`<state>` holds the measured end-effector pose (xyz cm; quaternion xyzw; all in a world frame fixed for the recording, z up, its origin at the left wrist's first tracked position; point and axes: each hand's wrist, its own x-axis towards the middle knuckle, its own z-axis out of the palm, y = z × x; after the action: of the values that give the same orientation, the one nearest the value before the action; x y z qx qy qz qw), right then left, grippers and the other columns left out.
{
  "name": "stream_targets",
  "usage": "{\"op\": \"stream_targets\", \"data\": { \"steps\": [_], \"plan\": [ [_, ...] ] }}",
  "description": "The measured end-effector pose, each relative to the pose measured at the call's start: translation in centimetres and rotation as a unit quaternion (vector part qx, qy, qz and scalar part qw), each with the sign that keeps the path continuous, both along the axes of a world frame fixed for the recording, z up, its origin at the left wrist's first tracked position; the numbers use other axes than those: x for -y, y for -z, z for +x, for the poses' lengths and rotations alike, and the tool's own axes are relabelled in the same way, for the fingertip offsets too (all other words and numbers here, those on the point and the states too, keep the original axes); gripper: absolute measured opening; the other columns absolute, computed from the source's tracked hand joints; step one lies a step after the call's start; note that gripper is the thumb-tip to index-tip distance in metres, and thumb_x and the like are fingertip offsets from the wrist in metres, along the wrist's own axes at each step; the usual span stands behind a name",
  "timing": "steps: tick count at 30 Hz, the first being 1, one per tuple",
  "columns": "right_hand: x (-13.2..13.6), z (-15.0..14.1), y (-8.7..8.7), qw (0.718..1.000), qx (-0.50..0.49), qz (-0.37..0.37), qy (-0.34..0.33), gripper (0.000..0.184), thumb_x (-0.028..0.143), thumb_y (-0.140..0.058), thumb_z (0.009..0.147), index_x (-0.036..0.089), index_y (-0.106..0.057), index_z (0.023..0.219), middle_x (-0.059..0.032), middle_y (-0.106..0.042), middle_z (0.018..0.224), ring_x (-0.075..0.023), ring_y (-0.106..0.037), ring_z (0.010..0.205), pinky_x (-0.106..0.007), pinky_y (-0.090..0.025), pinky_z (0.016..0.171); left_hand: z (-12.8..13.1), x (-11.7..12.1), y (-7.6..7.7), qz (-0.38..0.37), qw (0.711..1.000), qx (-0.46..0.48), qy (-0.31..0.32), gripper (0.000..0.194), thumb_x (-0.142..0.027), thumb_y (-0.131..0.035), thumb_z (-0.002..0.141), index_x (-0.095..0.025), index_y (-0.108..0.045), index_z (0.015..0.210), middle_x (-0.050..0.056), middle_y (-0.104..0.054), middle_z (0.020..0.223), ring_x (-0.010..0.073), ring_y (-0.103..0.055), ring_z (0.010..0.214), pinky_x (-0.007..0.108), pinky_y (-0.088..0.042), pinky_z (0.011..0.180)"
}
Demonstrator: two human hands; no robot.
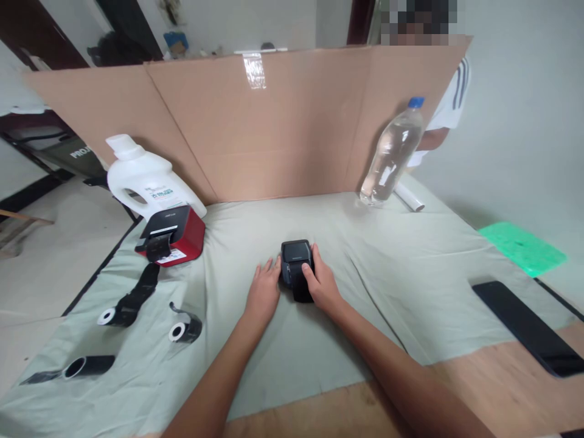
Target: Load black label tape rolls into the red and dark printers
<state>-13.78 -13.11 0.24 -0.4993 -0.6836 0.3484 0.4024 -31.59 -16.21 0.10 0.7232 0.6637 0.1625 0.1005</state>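
Observation:
A small black label printer (296,250) sits on the cloth in front of me, with a black strip (298,281) lying over its near side. My right hand (323,277) grips its right side, thumb on the strip and fingers along the edge. On the other side, my left hand (264,286) lies with its fingers stretched out, fingertips against the printer's left side. A red and black label printer (187,234) stands to the left, a black strip hanging from its front. Below it are black rolls, one with a white core (121,313), another near the middle (185,328).
A cardboard screen (274,134) stands along the back. A white jug (146,173) leans at left, and a water bottle (395,155) tilts at right beside a white tube (409,196). A black phone (529,325) and green sheet (522,246) lie right. A person stands behind the screen.

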Motion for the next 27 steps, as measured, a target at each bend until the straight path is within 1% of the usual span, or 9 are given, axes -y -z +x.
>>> {"op": "stream_targets", "data": {
  "steps": [4,8,13,19,22,25,27],
  "plan": [
    [-0.2,0.0,0.1,1.000,0.019,-0.004,-0.002,0.078,0.055,-0.039,0.098,0.010,-0.025,0.161,-0.0180,-0.042,0.159,-0.0322,-0.041,0.147,-0.051,-0.034,0.121,0.0,-0.4,-0.7,0.004,0.999,-0.048,0.003,0.075,0.009,-0.033,0.081,-0.013,-0.049,0.151,0.013,-0.055,0.149,0.0292,-0.045,0.144,0.054,-0.029,0.122],
    [-0.2,0.1,0.0,1.000,0.017,-0.014,-0.006,0.082,0.056,-0.038,0.098,0.007,-0.022,0.161,-0.0186,-0.038,0.161,-0.0321,-0.039,0.148,-0.050,-0.033,0.121,0.0,-0.5,-0.9,-0.001,0.999,-0.048,0.004,0.073,0.009,-0.034,0.081,-0.012,-0.050,0.150,0.013,-0.055,0.149,0.0300,-0.046,0.143,0.054,-0.029,0.122],
    [-0.3,0.1,-0.2,1.000,0.018,-0.022,-0.002,0.084,0.059,-0.037,0.097,0.006,-0.022,0.161,-0.0192,-0.039,0.160,-0.0333,-0.039,0.148,-0.051,-0.033,0.121,0.0,-0.4,-1.0,-0.005,1.000,-0.016,0.003,0.079,0.011,-0.033,0.079,-0.016,-0.049,0.151,0.008,-0.050,0.154,0.0280,-0.037,0.149,0.052,-0.026,0.124],
    [-0.3,0.1,0.2,1.000,0.012,-0.012,-0.007,0.085,0.062,-0.037,0.097,0.008,-0.023,0.161,-0.0185,-0.038,0.161,-0.0331,-0.038,0.149,-0.052,-0.032,0.121,-0.1,-0.2,-0.7,0.005,1.000,0.003,0.001,0.080,0.009,-0.032,0.079,-0.018,-0.048,0.152,0.007,-0.050,0.154,0.0273,-0.037,0.149,0.053,-0.025,0.124],
    [-0.2,0.1,0.5,1.000,-0.003,-0.015,-0.006,0.083,0.062,-0.036,0.097,0.010,-0.025,0.161,-0.0173,-0.037,0.161,-0.0320,-0.036,0.150,-0.052,-0.031,0.122,-0.3,-0.3,-0.4,0.012,1.000,0.025,0.001,0.079,0.008,-0.033,0.079,-0.019,-0.048,0.152,0.006,-0.050,0.154,0.0260,-0.039,0.148,0.052,-0.026,0.125],
    [-0.3,0.1,0.5,0.999,-0.030,-0.022,0.003,0.079,0.060,-0.036,0.099,0.010,-0.029,0.159,-0.0168,-0.036,0.162,-0.0305,-0.035,0.151,-0.051,-0.028,0.124,-0.9,-0.5,-0.2,0.016,0.998,0.055,0.017,0.075,0.005,-0.035,0.081,-0.021,-0.051,0.149,0.005,-0.053,0.151,0.0236,-0.040,0.148,0.053,-0.024,0.125],
    [-0.5,0.0,0.6,0.998,-0.063,-0.024,0.017,0.071,0.056,-0.037,0.100,0.013,-0.035,0.156,-0.0161,-0.041,0.160,-0.0290,-0.039,0.149,-0.050,-0.029,0.124,-1.3,-0.6,-0.1,0.019,0.996,0.078,0.025,0.070,0.003,-0.035,0.084,-0.021,-0.053,0.148,0.004,-0.055,0.150,0.0220,-0.040,0.148,0.053,-0.022,0.126]
  ]
}}
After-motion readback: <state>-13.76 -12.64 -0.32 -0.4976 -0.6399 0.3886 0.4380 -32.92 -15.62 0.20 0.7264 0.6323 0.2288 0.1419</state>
